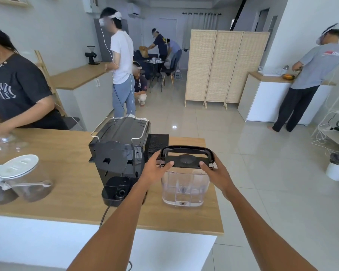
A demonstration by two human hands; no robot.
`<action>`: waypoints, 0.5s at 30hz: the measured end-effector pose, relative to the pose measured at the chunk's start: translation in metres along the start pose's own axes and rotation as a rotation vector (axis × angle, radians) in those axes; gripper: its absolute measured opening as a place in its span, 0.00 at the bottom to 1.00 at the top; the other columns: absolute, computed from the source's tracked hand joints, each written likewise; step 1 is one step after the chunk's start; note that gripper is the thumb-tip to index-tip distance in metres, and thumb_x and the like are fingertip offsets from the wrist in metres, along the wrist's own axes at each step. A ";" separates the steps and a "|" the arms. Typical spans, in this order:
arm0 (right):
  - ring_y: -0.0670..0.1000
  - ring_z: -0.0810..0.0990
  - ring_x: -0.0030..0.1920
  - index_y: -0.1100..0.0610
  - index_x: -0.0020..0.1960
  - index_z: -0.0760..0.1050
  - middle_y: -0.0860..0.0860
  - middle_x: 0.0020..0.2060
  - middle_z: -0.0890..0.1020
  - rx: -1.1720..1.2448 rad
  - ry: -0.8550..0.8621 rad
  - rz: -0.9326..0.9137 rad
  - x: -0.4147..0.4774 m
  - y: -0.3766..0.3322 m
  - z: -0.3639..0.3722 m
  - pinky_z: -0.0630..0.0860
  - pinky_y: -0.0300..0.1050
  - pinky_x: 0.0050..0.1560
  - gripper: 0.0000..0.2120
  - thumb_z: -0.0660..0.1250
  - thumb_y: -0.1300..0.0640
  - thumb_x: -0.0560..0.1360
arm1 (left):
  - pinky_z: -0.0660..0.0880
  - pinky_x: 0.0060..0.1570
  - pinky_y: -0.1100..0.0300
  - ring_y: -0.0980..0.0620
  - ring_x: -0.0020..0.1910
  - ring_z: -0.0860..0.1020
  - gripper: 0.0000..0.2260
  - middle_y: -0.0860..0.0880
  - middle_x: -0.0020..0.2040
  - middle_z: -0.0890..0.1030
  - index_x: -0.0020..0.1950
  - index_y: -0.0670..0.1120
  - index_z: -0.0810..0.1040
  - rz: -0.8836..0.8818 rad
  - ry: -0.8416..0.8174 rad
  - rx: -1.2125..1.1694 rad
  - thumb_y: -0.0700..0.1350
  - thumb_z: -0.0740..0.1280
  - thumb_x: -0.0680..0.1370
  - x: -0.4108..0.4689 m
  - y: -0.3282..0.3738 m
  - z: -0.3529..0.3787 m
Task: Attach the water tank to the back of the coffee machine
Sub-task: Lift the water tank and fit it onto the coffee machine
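The clear plastic water tank with black lid and handle (184, 184) stands on the wooden counter (67, 182), just right of the black coffee machine (117, 159). The left hand (155, 169) and right hand (215, 173) clasp its top, fingers curled around the lid. The step appears to be pickup; next, lifting it onto the machine's rear base.

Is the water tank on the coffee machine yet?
Not yet. The clear water tank stands on the counter, right of the coffee machine. The left hand and right hand hold its top. Left: lifting it onto the machine's rear base.
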State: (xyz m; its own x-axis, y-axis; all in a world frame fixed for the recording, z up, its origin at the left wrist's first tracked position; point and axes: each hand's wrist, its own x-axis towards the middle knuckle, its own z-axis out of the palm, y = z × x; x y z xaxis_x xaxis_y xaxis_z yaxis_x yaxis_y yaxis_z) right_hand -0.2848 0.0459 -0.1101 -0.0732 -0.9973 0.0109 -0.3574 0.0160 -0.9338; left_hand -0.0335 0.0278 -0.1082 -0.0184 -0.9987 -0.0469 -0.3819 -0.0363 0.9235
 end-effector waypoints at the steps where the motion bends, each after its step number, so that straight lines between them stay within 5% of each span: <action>1: 0.50 0.83 0.57 0.32 0.69 0.69 0.41 0.60 0.82 0.007 0.006 -0.017 -0.001 0.002 0.000 0.77 0.46 0.58 0.25 0.71 0.39 0.75 | 0.75 0.61 0.56 0.51 0.65 0.77 0.35 0.48 0.68 0.78 0.77 0.50 0.66 0.002 0.023 -0.016 0.55 0.75 0.74 -0.002 -0.001 0.001; 7: 0.34 0.74 0.56 0.33 0.68 0.70 0.26 0.52 0.76 0.075 0.085 -0.029 -0.009 0.003 0.002 0.69 0.46 0.63 0.27 0.75 0.50 0.75 | 0.71 0.54 0.62 0.47 0.64 0.79 0.40 0.39 0.66 0.80 0.76 0.44 0.68 -0.023 0.190 -0.026 0.52 0.80 0.68 -0.010 0.001 0.008; 11: 0.48 0.78 0.63 0.33 0.70 0.72 0.41 0.61 0.82 0.106 0.110 -0.027 -0.011 0.004 0.003 0.74 0.53 0.67 0.30 0.78 0.47 0.71 | 0.73 0.53 0.62 0.45 0.62 0.81 0.41 0.37 0.64 0.81 0.74 0.42 0.71 -0.012 0.234 -0.037 0.52 0.82 0.65 -0.012 -0.001 0.009; 15: 0.51 0.80 0.61 0.35 0.70 0.73 0.40 0.59 0.83 0.116 0.149 -0.033 -0.017 -0.002 0.005 0.76 0.53 0.65 0.31 0.79 0.49 0.71 | 0.74 0.55 0.59 0.47 0.59 0.82 0.41 0.38 0.64 0.81 0.74 0.43 0.70 -0.010 0.213 -0.029 0.53 0.81 0.66 -0.015 0.001 0.007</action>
State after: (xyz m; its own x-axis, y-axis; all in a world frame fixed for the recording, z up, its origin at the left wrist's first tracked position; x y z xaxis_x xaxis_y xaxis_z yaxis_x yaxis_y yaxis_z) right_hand -0.2787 0.0623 -0.1104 -0.2035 -0.9752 0.0873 -0.2529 -0.0337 -0.9669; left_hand -0.0403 0.0431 -0.1094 0.1819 -0.9831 0.0229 -0.3547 -0.0439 0.9339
